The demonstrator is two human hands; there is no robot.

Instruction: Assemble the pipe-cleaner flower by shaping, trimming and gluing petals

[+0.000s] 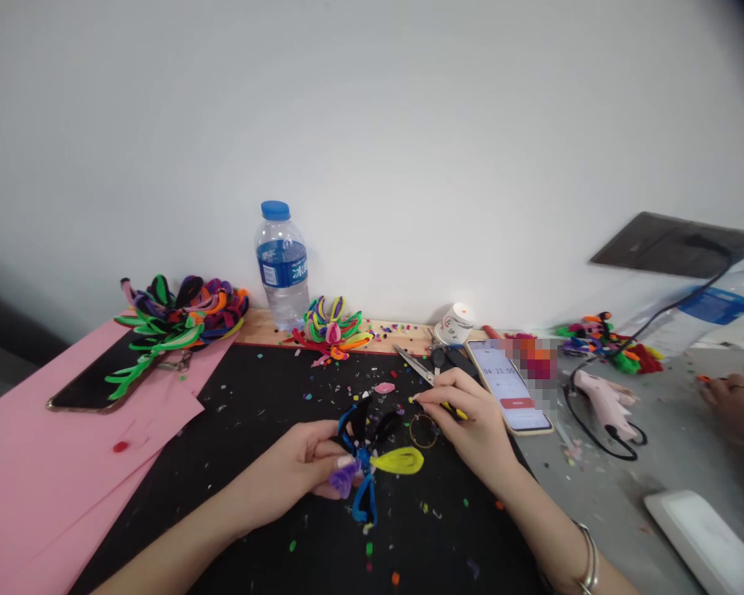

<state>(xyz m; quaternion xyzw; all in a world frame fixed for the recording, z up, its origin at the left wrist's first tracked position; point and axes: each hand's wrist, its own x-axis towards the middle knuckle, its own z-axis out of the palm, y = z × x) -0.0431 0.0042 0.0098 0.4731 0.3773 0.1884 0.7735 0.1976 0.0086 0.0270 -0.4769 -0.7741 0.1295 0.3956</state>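
Observation:
My left hand (303, 467) is closed on a pipe-cleaner flower (372, 459) with blue, black and yellow looped petals and a purple centre, held just above the black mat (254, 413). My right hand (465, 417) rests on the mat to the right, fingers pinched on a short yellow pipe-cleaner piece (455, 409). A small gold ring (422, 430) lies between the two hands. Scissors (418, 368) lie just beyond my right hand.
A water bottle (282, 264) stands at the wall. Finished pipe-cleaner flowers (183, 318) (335, 324) lie at the back. A phone (512, 387), tape roll (455, 322) and pink glue gun (604, 405) are on the right; another person's hand (735, 405) at far right. Pink paper (50, 463) covers the left.

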